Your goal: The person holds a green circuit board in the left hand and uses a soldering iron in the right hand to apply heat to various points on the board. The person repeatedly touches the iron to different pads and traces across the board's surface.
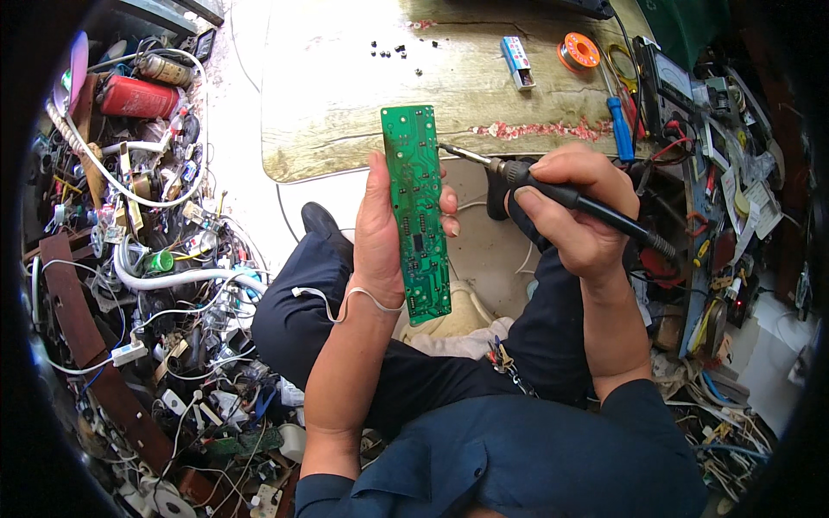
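Observation:
A long green circuit board [416, 207] is held upright in my left hand [377, 220], with the thumb along its left edge and the fingertips showing past its right edge. A white cable with a small connector [321, 298] hangs across the left wrist. My right hand [580, 203] is closed around the black handle of a soldering iron [553, 192]. The iron's tip points left and is at the board's upper right edge; whether it touches the board I cannot tell.
On the wood-patterned table lie several small black parts [387, 53], a small box [517, 62], a solder spool [579, 53], a blue-handled screwdriver [620, 128] and a meter [673, 82]. Heaped parts and cables [186, 345] crowd the left; more clutter lines the right.

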